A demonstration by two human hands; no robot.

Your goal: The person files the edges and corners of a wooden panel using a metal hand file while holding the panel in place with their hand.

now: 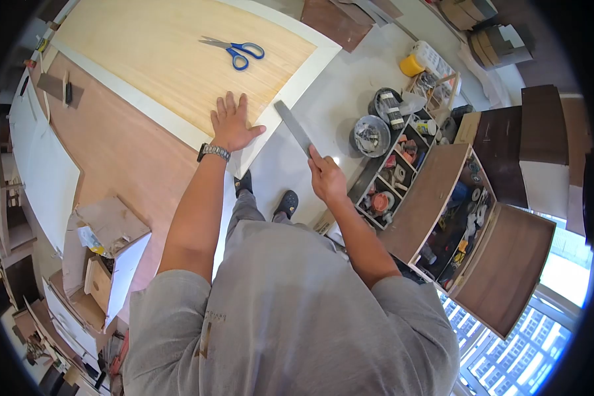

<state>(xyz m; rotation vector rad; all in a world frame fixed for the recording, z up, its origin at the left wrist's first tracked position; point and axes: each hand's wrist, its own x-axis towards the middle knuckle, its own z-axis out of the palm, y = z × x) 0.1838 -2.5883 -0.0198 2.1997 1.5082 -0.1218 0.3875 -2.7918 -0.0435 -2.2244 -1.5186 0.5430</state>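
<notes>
My left hand (233, 125) lies flat with its fingers spread at the corner of a light wood-grain panel (145, 39). A white border (300, 78) runs around that panel. My right hand (327, 178) is wrapped round one end of a long, flat grey file (292, 124). The file's far end is at the panel's white edge; whether it touches is hard to tell. Blue-handled scissors (239, 54) lie partly spread on the panel, beyond my left hand.
A brown board (105, 132) extends under the panel on the left, with a cardboard box (112, 228) nearer me. On the right are buckets (371, 136), a divided toolbox (402, 168) and a wooden cabinet of tools (435, 191). My feet are on the grey floor (267, 168).
</notes>
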